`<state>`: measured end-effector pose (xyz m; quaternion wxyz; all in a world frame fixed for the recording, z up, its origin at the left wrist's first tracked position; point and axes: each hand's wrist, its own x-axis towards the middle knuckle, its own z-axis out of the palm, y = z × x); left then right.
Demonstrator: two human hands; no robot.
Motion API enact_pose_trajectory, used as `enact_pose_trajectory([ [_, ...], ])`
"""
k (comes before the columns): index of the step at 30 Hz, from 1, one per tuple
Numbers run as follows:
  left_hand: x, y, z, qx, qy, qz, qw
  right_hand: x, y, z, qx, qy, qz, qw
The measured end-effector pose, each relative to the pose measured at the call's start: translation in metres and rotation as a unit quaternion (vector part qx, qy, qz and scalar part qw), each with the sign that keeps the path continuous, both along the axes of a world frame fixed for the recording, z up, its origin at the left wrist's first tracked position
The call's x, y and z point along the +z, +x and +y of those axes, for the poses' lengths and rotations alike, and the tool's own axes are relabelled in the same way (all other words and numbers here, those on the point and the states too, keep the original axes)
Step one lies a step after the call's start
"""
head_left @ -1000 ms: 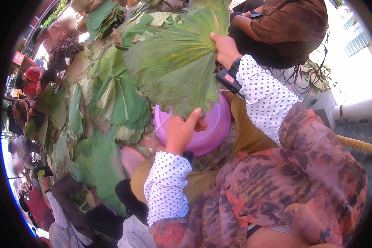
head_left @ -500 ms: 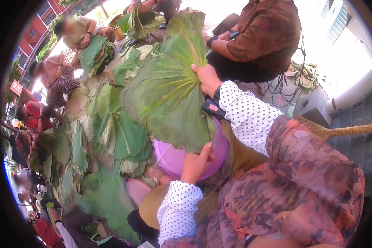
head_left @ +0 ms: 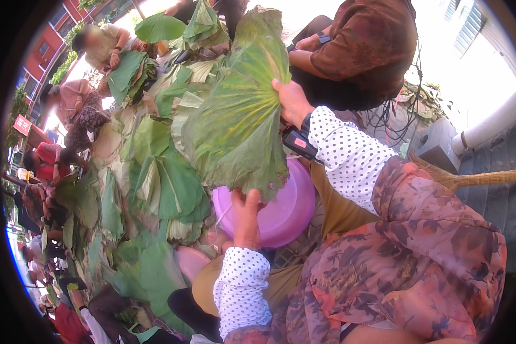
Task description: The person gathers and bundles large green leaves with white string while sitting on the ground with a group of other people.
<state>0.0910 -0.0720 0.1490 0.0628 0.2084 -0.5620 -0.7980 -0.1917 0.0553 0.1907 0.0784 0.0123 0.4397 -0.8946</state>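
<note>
A large green lotus leaf [head_left: 235,126], yellowish along its veins, is held up in front of me. My right hand [head_left: 295,104] pinches it at its right side, where the veins meet. At the leaf's lower edge, my left hand [head_left: 247,221] has its fingers closed on the rim, their tips partly hidden. Below the leaf stands a purple plastic basin [head_left: 286,212], partly covered by the leaf and my left hand. Many more lotus leaves [head_left: 180,183] lie heaped just left of it, some folded.
A pink basin [head_left: 192,264] sits beside my left knee. In front, a person in a brown shirt [head_left: 367,49] sits close by. Several other people [head_left: 112,49] work along the heap's far left side. To my right are a straw broom [head_left: 458,179], a pole base [head_left: 436,143] and black cables [head_left: 404,114].
My left hand has shifted left along the leaf's lower edge. My right hand has moved slightly right, and the leaf has tilted with it. Beyond the heap, a person now holds out a round green leaf.
</note>
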Motion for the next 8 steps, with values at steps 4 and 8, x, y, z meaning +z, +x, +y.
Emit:
enact_pose_trajectory([
  [4,-0.01,-0.026,-0.043,0.039,0.21,0.078,0.974,-0.006,-0.008,0.021,-0.003,0.013,0.019,1.0],
  [8,0.04,-0.065,-0.032,-0.051,0.265,0.142,0.952,0.032,-0.028,0.031,-0.13,0.16,0.15,0.967],
])
